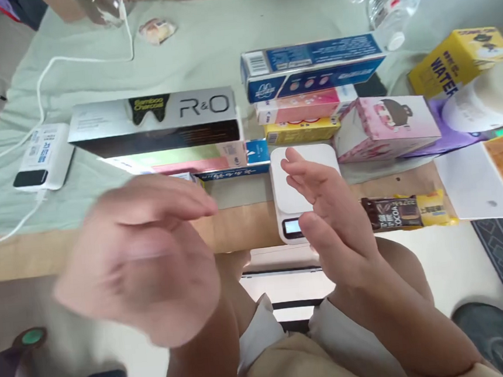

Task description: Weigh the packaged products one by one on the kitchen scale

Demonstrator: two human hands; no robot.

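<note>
My left hand point(145, 256) hovers blurred in front of the table edge, fingers together and pointing right, holding nothing. My right hand point(328, 214) is raised with the palm turned left and fingers apart, partly covering a small white kitchen scale point(287, 194) whose display shows near my thumb. Behind the left hand lies a long silver and black R&O toothpaste box point(158, 123) on top of other flat boxes. A brown and yellow cocoa snack bar point(407, 211) lies on the table edge to the right of my right hand.
Blue point(311, 66), pink and yellow boxes are stacked behind the scale. A pink cartoon box point(384, 127), yellow water carton point(458, 62) and white jar sit at right. A white power bank point(44, 157) with cable lies left; a plastic bottle point(387, 6) at back. Slippers on floor.
</note>
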